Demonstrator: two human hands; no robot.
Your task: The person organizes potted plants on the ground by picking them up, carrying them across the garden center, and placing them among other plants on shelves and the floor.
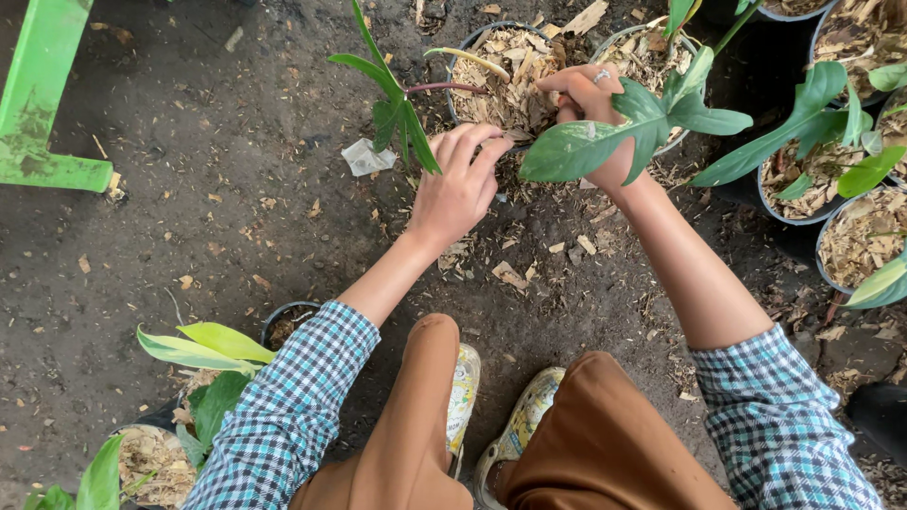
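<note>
My left hand rests with curled fingers on the near rim of a black pot filled with wood chips. A plant with a reddish stem and narrow green leaves leans out of that pot to the left. My right hand, a ring on one finger, pinches into the chips at the pot's right side. A large variegated leaf from the neighbouring pot covers part of that hand, so what the fingers hold is hidden.
Several more black pots with leafy plants crowd the right side. Two potted plants stand at the lower left near my knee. A green painted frame is at the upper left. The dirt ground is strewn with wood chips.
</note>
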